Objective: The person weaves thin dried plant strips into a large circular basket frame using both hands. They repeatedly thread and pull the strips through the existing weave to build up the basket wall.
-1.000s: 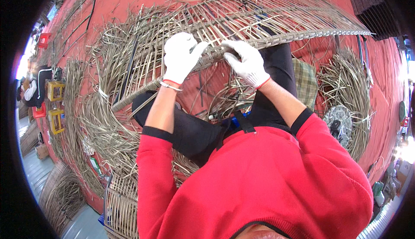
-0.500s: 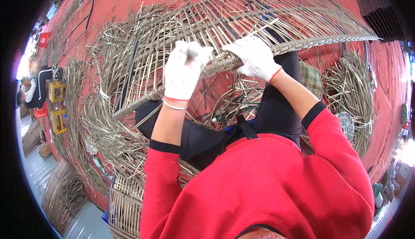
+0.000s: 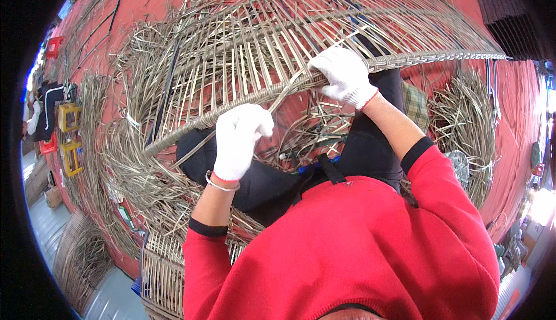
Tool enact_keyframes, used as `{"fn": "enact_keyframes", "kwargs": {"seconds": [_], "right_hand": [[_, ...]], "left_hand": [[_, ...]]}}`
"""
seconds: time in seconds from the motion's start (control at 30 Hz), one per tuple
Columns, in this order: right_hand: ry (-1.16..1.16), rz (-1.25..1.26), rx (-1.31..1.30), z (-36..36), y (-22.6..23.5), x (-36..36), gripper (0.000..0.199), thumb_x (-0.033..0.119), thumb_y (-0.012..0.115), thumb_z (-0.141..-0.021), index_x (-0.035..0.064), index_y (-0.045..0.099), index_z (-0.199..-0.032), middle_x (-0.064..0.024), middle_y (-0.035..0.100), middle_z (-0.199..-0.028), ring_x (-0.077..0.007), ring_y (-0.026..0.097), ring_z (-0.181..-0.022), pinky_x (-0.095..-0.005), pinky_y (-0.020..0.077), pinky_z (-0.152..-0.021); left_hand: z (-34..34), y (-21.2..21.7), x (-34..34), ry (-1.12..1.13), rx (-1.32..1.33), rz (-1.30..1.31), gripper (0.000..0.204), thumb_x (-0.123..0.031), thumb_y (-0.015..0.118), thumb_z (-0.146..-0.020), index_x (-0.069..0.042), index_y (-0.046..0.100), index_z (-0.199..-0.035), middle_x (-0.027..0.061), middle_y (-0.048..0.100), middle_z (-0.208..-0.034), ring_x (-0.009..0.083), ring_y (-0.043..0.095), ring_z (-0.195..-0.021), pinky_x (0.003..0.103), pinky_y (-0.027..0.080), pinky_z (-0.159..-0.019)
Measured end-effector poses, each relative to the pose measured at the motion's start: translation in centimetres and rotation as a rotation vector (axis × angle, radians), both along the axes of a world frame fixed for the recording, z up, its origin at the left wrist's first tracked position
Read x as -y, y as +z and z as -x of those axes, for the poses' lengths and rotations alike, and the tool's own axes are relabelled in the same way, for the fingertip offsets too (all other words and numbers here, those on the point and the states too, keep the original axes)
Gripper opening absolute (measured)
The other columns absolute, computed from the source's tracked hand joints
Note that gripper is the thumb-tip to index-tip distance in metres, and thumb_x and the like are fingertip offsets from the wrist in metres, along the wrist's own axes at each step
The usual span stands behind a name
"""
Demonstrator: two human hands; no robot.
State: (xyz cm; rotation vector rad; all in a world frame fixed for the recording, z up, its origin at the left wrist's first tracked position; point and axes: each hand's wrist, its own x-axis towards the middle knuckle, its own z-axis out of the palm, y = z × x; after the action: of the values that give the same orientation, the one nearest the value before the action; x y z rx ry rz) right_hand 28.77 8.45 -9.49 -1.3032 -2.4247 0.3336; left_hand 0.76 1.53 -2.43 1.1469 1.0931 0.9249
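A large wickerwork panel (image 3: 270, 59) of thin slats spans my lap and the floor beyond, its thick braided rim (image 3: 202, 120) facing me. My right hand (image 3: 344, 75), in a white glove, is closed around the rim right of the middle, with the thumb below it. A weaving strip (image 3: 282, 94) runs from the rim near that hand down to my left hand (image 3: 238, 137). The left hand, also in a white glove, is closed on this strip, below the rim and apart from it. The strip's end within the fist is hidden.
Loose strips (image 3: 147, 169) lie heaped on the red floor to my left, and a tied bundle (image 3: 463, 132) lies right. A slatted wicker piece (image 3: 162, 268) stands at lower left. Farther left are yellow crates (image 3: 70, 117) and another person (image 3: 50, 111).
My left hand has moved from the rim down toward me, drawing the strip along. The right hand remains at the rim, shifted slightly.
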Motion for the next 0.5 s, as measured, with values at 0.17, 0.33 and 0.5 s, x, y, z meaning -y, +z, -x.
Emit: {"fn": "enact_keyframes", "kwargs": {"seconds": [0.17,0.33,0.5], "right_hand": [[-0.019,-0.114,-0.043,0.0,0.9,1.1,0.048,0.024,0.084,-0.067,0.017,0.066,-0.111,-0.0034,0.064,-0.107,-0.0299,0.061,-0.106,-0.0439,0.0478,-0.093],[-0.057,-0.177,0.021,0.1,1.2,1.4,0.041,0.024,0.081,-0.073,0.0168,0.066,-0.111,-0.0027,0.062,-0.101,-0.0268,0.061,-0.1,-0.0426,0.048,-0.086],[0.037,-0.164,-0.097,-0.3,0.9,1.1,0.037,0.024,0.081,-0.068,0.0165,0.066,-0.102,-0.0037,0.063,-0.101,-0.0265,0.061,-0.099,-0.0425,0.0482,-0.085]], "left_hand": [[1.4,-2.3,-2.7,-0.018,-0.383,-0.313,0.016,-0.003,0.056,-0.094,-0.002,0.064,-0.08,0.0026,0.063,-0.074,0.0096,0.058,-0.067,0.026,0.047,-0.065],[0.8,-3.8,-2.4,0.102,0.213,-0.034,0.018,-0.002,0.055,-0.094,-0.004,0.059,-0.076,0.0011,0.059,-0.071,0.0099,0.054,-0.065,0.026,0.042,-0.062],[1.5,-3.6,-0.2,0.048,-0.021,-0.066,0.021,-0.007,0.056,-0.098,-0.001,0.065,-0.08,0.0021,0.064,-0.074,0.0082,0.055,-0.065,0.025,0.043,-0.061]]}}
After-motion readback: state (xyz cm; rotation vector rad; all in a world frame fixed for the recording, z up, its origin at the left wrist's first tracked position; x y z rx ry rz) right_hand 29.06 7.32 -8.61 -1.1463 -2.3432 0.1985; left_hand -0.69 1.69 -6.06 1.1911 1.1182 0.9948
